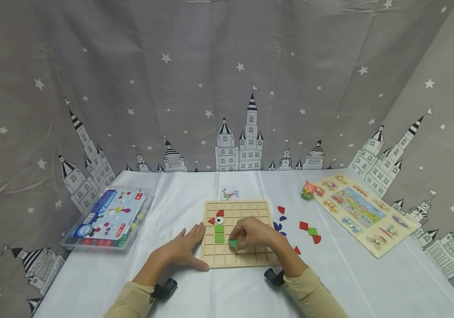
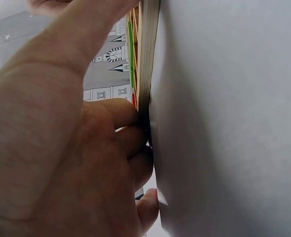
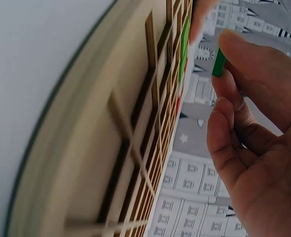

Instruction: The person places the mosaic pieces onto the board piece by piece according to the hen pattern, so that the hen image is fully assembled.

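A wooden grid board (image 1: pixel 250 260) lies on the white table before me. My right hand (image 1: pixel 254 233) pinches a dark green piece (image 1: pixel 232 242) between thumb and finger, over the board's grid. The right wrist view shows this green piece (image 3: pixel 218 62) edge-on, above the grid. My left hand (image 1: pixel 183 248) rests along the board's left edge, thumb near the front corner. In the left wrist view, its fingers (image 2: pixel 130 140) touch the board's side (image 2: pixel 147 54). Set in the grid are two light green squares (image 1: pixel 219 234), a round eye piece (image 1: pixel 219 220) and two red pieces (image 1: pixel 220 213).
A pattern card (image 1: pixel 230 193) lies behind the board. To its right are several blue pieces (image 1: pixel 277 226), red pieces (image 1: pixel 304 225) and a green square (image 1: pixel 313 231). A puzzle board (image 1: pixel 365 214) and small figurine (image 1: pixel 308 190) stand farther right; a plastic case (image 1: pixel 109 218) lies left.
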{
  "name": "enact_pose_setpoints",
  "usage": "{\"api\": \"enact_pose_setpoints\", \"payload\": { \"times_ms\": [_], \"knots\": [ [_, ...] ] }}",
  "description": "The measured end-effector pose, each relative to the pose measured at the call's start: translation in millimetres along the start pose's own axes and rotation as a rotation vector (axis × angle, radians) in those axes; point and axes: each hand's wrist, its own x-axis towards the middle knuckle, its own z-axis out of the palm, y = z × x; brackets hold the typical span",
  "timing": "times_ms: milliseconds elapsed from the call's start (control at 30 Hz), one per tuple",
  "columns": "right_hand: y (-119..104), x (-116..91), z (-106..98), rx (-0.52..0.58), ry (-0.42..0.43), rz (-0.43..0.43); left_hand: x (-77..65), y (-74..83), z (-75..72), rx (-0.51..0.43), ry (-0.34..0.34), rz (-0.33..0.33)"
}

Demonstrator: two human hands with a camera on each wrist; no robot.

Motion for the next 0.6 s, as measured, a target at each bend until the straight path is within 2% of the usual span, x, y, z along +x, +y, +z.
{"api": "enact_pose_setpoints", "payload": {
  "times_ms": [233, 600],
  "knots": [
    [-9.6, 11.8, 12.2, 0.007, -0.04, 0.019, 1.1, -2.4, -0.6, 0.018, -0.002, 0.0],
    [-20.1, 24.0, 27.5, -0.113, -0.055, 0.042, 1.4, 0.2, -1.3, -0.002, -0.005, 0.003]
  ]
}}
